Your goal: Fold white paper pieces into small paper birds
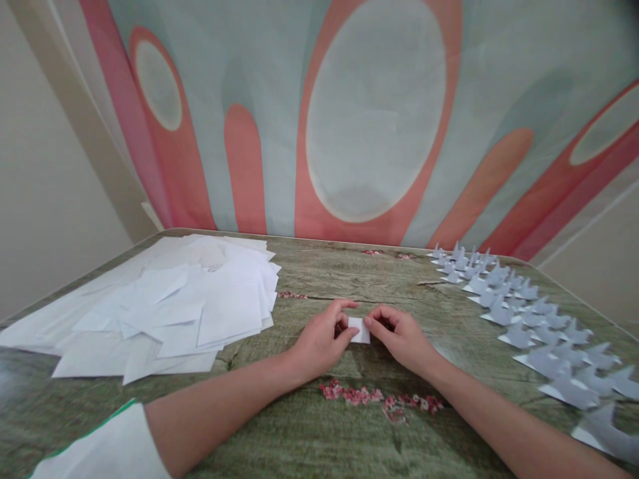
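A small folded piece of white paper point(359, 330) is held between my two hands, just above the middle of the table. My left hand point(327, 334) pinches its left edge with the thumb in front and a finger stretched out above it. On the other side, my right hand point(398, 332) grips the upper right corner between thumb and fingertips. The paper looks roughly square; its back is hidden, and the exact folds are too small to make out.
A loose heap of white paper sheets point(229, 306) spreads over the table's left side. Along the right edge stand several rows of folded white paper birds point(544, 356). The wood-patterned table point(329, 266) carries printed pink blossoms point(359, 396). A painted backdrop point(279, 166) rises behind it.
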The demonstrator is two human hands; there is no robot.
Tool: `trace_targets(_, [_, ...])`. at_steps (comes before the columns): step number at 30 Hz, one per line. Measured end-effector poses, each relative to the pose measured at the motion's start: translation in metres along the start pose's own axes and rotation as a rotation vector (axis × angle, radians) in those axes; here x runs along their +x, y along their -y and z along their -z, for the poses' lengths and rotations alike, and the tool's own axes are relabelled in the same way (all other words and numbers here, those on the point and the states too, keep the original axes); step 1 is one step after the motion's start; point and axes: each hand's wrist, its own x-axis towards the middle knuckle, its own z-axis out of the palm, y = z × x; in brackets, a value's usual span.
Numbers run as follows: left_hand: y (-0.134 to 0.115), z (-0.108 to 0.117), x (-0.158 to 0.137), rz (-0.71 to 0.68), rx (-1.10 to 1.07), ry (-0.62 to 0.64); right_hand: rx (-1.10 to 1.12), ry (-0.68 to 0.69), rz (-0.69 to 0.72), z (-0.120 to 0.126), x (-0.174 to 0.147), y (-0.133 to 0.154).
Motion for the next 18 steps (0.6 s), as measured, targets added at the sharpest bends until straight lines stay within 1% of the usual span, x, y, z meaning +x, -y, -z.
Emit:
trace_targets(4, [0.002, 0.0, -0.001, -0.029, 0.111, -0.011, -0.09, -0.014, 0.028, 0.001, 0.002, -0.003])
trace_targets(6, [0.0, 0.0, -0.002, -0.094, 0.179, -0.033, -0.172, -0.038, 0.039, 0.001, 0.003, -0.007])
trace_targets(8, [-0.003, 0.002, -0.003, -0.167, 0.263, -0.029, -0.287, -0.062, 0.053, 0.001, 0.004, -0.01])
trace_targets(11, [-0.008, 0.004, -0.006, -0.234, 0.415, 0.06, -0.452, -0.078, 0.074, 0.002, 0.006, -0.013])
trace_targets(13, [-0.01, 0.005, -0.007, -0.265, 0.518, 0.123, -0.523, -0.079, 0.082, 0.001, 0.006, -0.012])
trace_targets(18, [-0.01, 0.005, -0.009, -0.336, 0.708, 0.189, -0.591, -0.088, 0.085, 0.0, 0.004, -0.009])
